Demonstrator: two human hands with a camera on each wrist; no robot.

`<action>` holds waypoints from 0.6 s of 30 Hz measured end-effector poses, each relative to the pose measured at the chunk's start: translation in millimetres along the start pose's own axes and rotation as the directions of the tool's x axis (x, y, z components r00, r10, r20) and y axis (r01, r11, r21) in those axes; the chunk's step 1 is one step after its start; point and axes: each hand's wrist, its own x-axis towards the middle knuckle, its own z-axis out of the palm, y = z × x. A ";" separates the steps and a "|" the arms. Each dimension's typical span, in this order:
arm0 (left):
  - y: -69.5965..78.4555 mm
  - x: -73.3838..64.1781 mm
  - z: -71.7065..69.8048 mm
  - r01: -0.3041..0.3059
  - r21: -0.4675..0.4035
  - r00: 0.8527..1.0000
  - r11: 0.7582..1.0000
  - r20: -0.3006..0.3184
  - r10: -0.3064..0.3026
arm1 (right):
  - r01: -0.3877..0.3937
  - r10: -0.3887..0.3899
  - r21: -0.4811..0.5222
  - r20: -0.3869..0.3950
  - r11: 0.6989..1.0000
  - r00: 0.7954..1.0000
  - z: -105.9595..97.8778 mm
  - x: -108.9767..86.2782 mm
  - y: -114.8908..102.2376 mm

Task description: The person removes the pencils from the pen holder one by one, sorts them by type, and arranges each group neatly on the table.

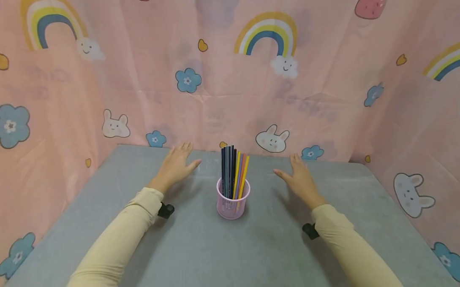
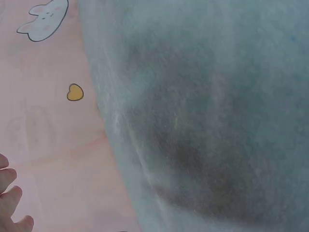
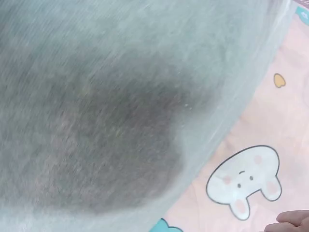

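A pink mesh pen cup (image 1: 230,209) stands upright mid-table in the head view. Several black pencils (image 1: 227,168) fill its left side, and a few coloured pencils (image 1: 241,177) in yellow, purple and orange lean on its right. To the left of the cup, my left hand (image 1: 176,165) is held over the table with fingers straight and thumb spread toward the cup. My right hand (image 1: 301,179) mirrors it on the other side, fingers extended, holding nothing. Only fingertips (image 2: 10,193) show in the left wrist view, and a bit of the fingers (image 3: 292,222) in the right wrist view.
The grey table (image 1: 195,256) ends at the back against a pink printed curtain (image 1: 223,105), which also hangs along both sides. Dark wrist cameras (image 1: 166,210) are strapped under the sleeves. Shadows of the hands fall on the tabletop.
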 end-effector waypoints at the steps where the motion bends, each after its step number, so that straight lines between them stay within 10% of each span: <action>1: 0.6 -0.8 -0.5 -0.002 -0.004 1.000 1.000 0.001 0.002 | -0.001 0.001 0.006 0.002 1.000 1.000 -0.9 -0.6 -1.4; 18: 11.8 -19.3 -3.0 -0.024 -0.116 0.999 0.993 -0.039 0.019 | -0.056 0.054 0.109 0.021 0.992 0.998 9.8 -9.0 -18.8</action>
